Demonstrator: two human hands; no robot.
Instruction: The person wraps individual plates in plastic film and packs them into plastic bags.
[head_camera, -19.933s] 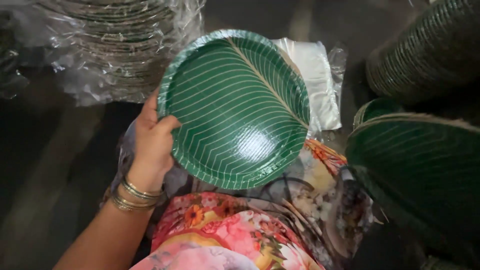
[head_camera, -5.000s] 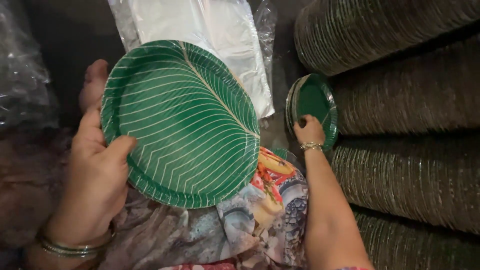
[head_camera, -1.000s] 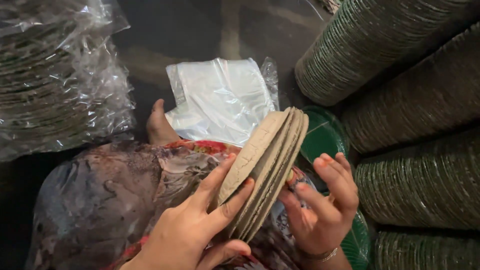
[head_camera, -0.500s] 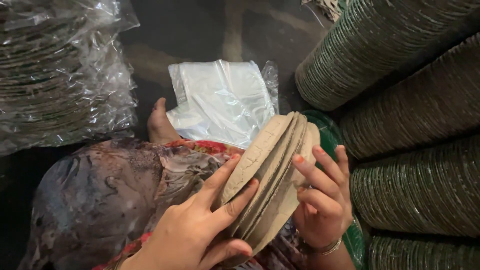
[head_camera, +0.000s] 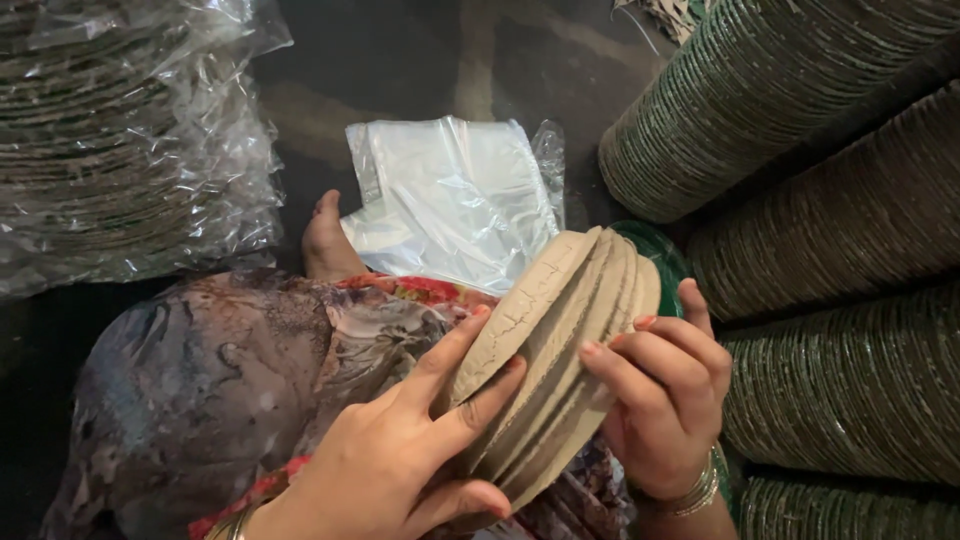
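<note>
Small stack of paper plates (head_camera: 560, 350): brown undersides showing, held on edge, tilted, above the lap between both hands. Left hand (head_camera: 400, 460): fingers spread flat against the stack's near face, thumb curled below, gripping. Right hand (head_camera: 665, 395): fingers bent over the stack's far edge, clasping it. Behind: clear plastic bags (head_camera: 450, 195) on the floor; right: long rows of stacked green plates (head_camera: 800, 110); left: wrapped plate bundle (head_camera: 120, 140)

plate stack (head_camera: 560, 350) fronts hidden, bagged plates (head_camera: 110, 130) cropped
</note>
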